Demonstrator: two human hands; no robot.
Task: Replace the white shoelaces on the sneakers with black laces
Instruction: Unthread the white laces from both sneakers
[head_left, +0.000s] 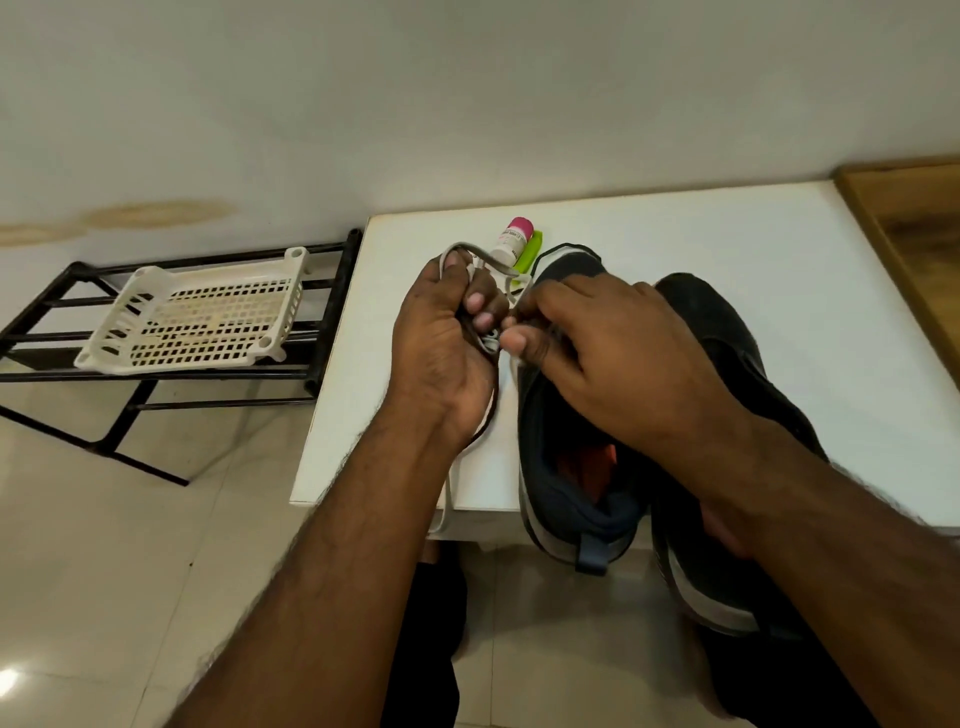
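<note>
Head view. I see two dark sneakers side by side on a white table (727, 270), heels toward the camera and overhanging the near edge. The left sneaker (566, 467) lies under the right hand; the right sneaker (737, 364) lies just beside it, partly covered by the right forearm.

The left hand (447, 343) is closed in a fist around a bundle of laces: a pale lace (467, 248) loops out above the knuckles, and a dark lace (485, 421) trails from under the palm along the table toward the near edge. A pale strand also hangs over the table edge below the wrist.

The right hand (613, 353) rests over the left sneaker's eyelet area, with thumb and fingertips pinching lace between the two hands. I cannot tell which lace colour it pinches.

Behind the hands, a small white bottle with a pink cap (511, 241) lies touching a lime-green object (530, 254). Left of the table, a white plastic basket (197, 317) sits on a black metal rack (171, 364).
</note>
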